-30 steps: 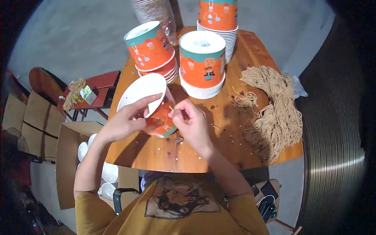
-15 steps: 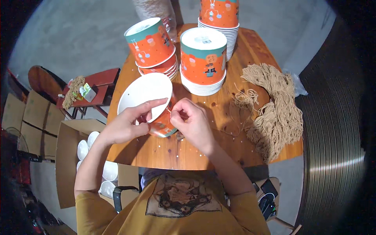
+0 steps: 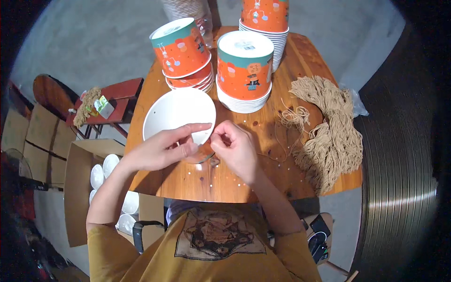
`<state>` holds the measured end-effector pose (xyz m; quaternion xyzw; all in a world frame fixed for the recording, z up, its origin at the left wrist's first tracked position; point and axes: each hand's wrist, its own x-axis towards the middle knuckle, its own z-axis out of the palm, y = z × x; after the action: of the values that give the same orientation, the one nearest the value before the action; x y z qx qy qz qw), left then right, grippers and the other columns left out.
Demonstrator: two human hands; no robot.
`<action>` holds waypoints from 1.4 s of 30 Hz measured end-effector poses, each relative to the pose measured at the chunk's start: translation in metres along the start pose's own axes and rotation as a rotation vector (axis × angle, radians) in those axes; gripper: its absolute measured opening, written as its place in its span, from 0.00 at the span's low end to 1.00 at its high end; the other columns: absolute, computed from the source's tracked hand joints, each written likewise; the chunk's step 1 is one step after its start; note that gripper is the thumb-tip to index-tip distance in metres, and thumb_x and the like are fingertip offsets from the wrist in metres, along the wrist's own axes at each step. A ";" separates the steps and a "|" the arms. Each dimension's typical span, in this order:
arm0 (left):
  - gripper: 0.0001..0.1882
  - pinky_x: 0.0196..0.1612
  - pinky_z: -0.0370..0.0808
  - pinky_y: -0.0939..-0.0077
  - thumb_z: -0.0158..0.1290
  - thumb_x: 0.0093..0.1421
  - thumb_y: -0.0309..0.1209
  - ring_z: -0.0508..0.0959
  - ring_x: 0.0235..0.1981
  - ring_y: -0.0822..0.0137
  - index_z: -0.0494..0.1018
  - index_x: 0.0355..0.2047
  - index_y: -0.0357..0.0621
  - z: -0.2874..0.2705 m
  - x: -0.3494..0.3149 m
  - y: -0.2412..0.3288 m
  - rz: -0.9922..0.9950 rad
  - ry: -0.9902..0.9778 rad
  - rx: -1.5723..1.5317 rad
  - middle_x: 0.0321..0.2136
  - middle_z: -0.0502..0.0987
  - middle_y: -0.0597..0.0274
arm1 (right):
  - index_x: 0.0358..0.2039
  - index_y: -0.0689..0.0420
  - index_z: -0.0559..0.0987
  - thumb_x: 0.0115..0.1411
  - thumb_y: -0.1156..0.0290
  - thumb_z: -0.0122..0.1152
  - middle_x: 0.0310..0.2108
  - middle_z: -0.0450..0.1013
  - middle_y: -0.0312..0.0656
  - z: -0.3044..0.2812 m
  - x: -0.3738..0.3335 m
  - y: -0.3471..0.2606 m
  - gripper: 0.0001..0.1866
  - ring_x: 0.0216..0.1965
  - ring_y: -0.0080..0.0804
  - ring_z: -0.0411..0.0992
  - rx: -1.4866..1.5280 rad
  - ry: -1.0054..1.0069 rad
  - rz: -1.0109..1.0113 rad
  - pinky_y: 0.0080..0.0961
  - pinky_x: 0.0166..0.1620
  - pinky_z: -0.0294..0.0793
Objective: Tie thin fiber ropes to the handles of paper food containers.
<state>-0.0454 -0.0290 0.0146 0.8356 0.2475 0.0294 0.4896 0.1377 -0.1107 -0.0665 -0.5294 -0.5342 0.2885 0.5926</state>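
Observation:
A paper bucket [image 3: 176, 113], white inside and orange and green outside, leans on the wooden table with its opening tilted toward me. Small holes show near its rim. My left hand [image 3: 167, 145] grips the bucket's near wall, forefinger stretched along the rim and thumb lower down. Close against the right side of the rim, my right hand [image 3: 232, 148] pinches a thin string, whose end is hidden by the fingers. From near that hand a tan strand [image 3: 277, 160] runs over the table to a loose tangle of string [image 3: 296, 116].
Beyond the bucket stand upside-down stacks of matching buckets [image 3: 245, 70], [image 3: 182, 51], [image 3: 265, 23]. A thick tan string hank [image 3: 329, 136] lies at the table's right. Left of the table is a carton [image 3: 80, 197] holding white buckets; behind it, a red bench [image 3: 117, 94].
The held bucket has turned so its opening faces me more and less of its orange side shows. Both hands have shifted slightly right, staying near the rim.

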 end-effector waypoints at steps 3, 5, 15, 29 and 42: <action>0.22 0.36 0.66 0.83 0.45 0.66 0.28 0.64 0.29 0.78 0.60 0.60 0.47 0.005 0.011 0.008 -0.024 0.018 -0.024 0.26 0.63 0.71 | 0.28 0.61 0.71 0.51 0.77 0.61 0.24 0.71 0.42 -0.005 -0.002 0.003 0.07 0.24 0.26 0.70 -0.032 -0.018 0.033 0.25 0.29 0.70; 0.18 0.35 0.67 0.79 0.45 0.65 0.31 0.68 0.29 0.75 0.64 0.55 0.44 0.009 0.020 0.003 -0.014 0.045 0.021 0.25 0.67 0.67 | 0.28 0.61 0.72 0.51 0.76 0.61 0.24 0.71 0.41 -0.006 -0.003 0.004 0.07 0.24 0.24 0.69 -0.014 -0.036 0.080 0.25 0.29 0.70; 0.07 0.35 0.71 0.71 0.47 0.62 0.31 0.74 0.28 0.66 0.67 0.36 0.40 0.012 0.033 -0.006 0.009 0.184 0.179 0.27 0.74 0.60 | 0.29 0.60 0.73 0.56 0.73 0.59 0.17 0.68 0.36 -0.009 -0.003 0.001 0.05 0.20 0.19 0.65 0.139 -0.076 0.252 0.22 0.25 0.67; 0.09 0.35 0.70 0.83 0.48 0.64 0.29 0.71 0.29 0.77 0.68 0.39 0.35 0.015 0.045 0.004 0.053 0.159 -0.510 0.28 0.72 0.67 | 0.30 0.59 0.74 0.58 0.72 0.59 0.20 0.68 0.29 -0.059 0.022 -0.052 0.05 0.23 0.13 0.63 0.033 -0.415 0.116 0.15 0.26 0.63; 0.11 0.45 0.71 0.79 0.50 0.64 0.33 0.75 0.38 0.77 0.74 0.39 0.36 0.017 0.046 0.010 0.066 0.113 -0.216 0.34 0.78 0.66 | 0.32 0.61 0.74 0.60 0.72 0.57 0.21 0.68 0.29 -0.049 0.042 -0.035 0.06 0.23 0.12 0.63 -0.175 -0.231 0.015 0.16 0.27 0.64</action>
<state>0.0040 -0.0264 0.0050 0.7828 0.2423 0.1189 0.5606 0.1866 -0.0980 -0.0137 -0.5465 -0.6180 0.3043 0.4763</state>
